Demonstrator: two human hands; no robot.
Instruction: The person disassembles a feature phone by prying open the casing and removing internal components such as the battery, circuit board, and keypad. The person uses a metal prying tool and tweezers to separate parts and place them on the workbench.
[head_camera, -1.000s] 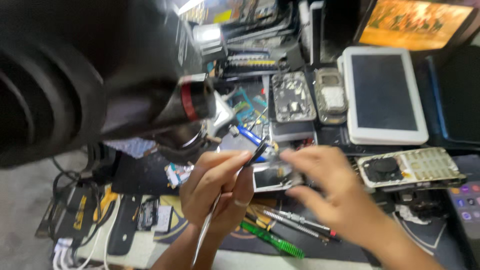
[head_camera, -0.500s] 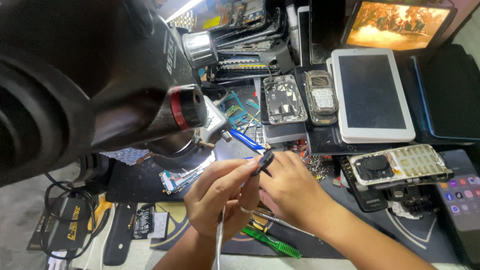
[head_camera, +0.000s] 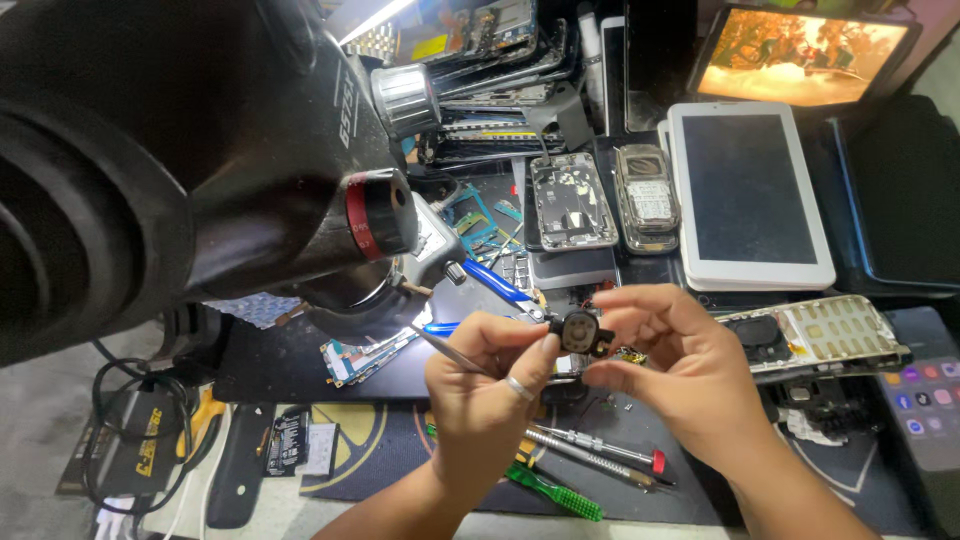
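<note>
My left hand (head_camera: 480, 395) holds a thin metal pair of tweezers (head_camera: 450, 352), its tip touching a small round black part (head_camera: 580, 331). My right hand (head_camera: 675, 375) pinches that black part from the right, above the dark work mat (head_camera: 400, 440). Both hands hover just below the microscope's black body (head_camera: 200, 180). A ring shows on a left finger.
A white tablet (head_camera: 750, 190), two opened phones (head_camera: 570, 200) and a keypad board (head_camera: 830, 335) lie behind the hands. Screwdrivers (head_camera: 590, 450) and a green tool (head_camera: 560, 490) lie on the mat. A lit screen (head_camera: 810, 55) stands at the back; cables (head_camera: 130, 440) at left.
The view has tilted and drawn closer. My hands rose from the mat, and the small round black part is now held up between them.
</note>
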